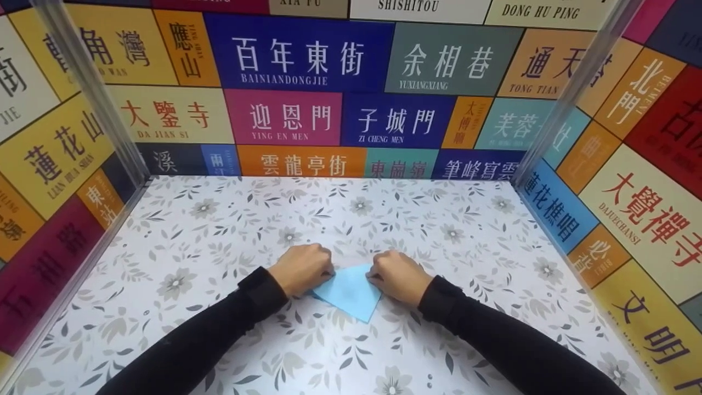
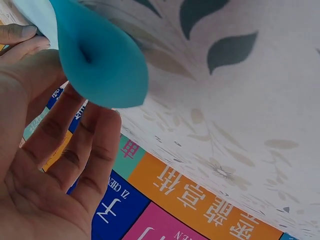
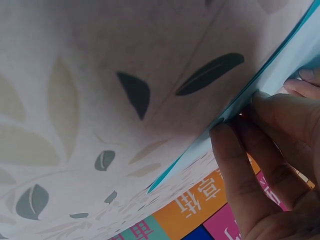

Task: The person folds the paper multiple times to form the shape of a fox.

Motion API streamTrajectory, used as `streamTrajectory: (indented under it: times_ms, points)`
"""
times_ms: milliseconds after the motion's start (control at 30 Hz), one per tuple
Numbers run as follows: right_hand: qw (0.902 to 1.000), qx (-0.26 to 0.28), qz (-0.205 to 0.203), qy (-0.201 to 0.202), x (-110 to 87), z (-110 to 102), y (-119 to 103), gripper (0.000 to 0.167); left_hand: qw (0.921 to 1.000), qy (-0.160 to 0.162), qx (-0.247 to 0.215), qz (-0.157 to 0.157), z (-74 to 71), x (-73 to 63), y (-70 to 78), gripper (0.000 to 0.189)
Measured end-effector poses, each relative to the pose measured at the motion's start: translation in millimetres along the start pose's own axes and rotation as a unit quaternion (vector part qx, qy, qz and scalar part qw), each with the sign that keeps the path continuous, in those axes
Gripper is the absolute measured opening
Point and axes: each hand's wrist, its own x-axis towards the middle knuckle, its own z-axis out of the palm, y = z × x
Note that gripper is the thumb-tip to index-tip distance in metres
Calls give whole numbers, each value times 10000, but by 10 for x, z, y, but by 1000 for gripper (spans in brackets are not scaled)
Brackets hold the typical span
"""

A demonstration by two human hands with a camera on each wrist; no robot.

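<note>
A light blue sheet of paper [image 1: 349,292], folded, lies between both hands on the flowered tabletop, one corner towards the person. My left hand [image 1: 303,270] pinches its left side. In the left wrist view that side of the paper [image 2: 112,60] curls into an open loop above the fingers [image 2: 95,165]. My right hand [image 1: 401,277] pinches the right edge between thumb and fingers. Seen from the right wrist, the paper's layers [image 3: 200,145] lie close together along a straight edge, with the fingertips [image 3: 225,137] right at it.
The white tabletop [image 1: 236,219] has a grey leaf and flower print. Panels with coloured street-name signs rise at the back [image 1: 296,118], left [image 1: 60,153] and right [image 1: 641,208]. Clear strips [image 1: 570,82] run up the corners. Black sleeves [image 1: 186,334] cover both forearms.
</note>
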Motion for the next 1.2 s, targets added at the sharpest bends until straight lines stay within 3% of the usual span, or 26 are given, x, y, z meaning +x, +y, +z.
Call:
streamTrajectory:
  times_ms: [667, 967, 1200]
  points:
    - [10000, 46, 38, -44, 9, -8, -18, 14, 9998, -175, -103, -86, -59, -65, -38, 8]
    - [9998, 161, 30, 123, -29, -10, -18, 11, 9997, -39, -99, -238, -56, -153, -76, 7]
    - [9998, 164, 113, 40, -25, -9, -18, 10, 9998, -74, -103, -123, -74, -179, -87, 6]
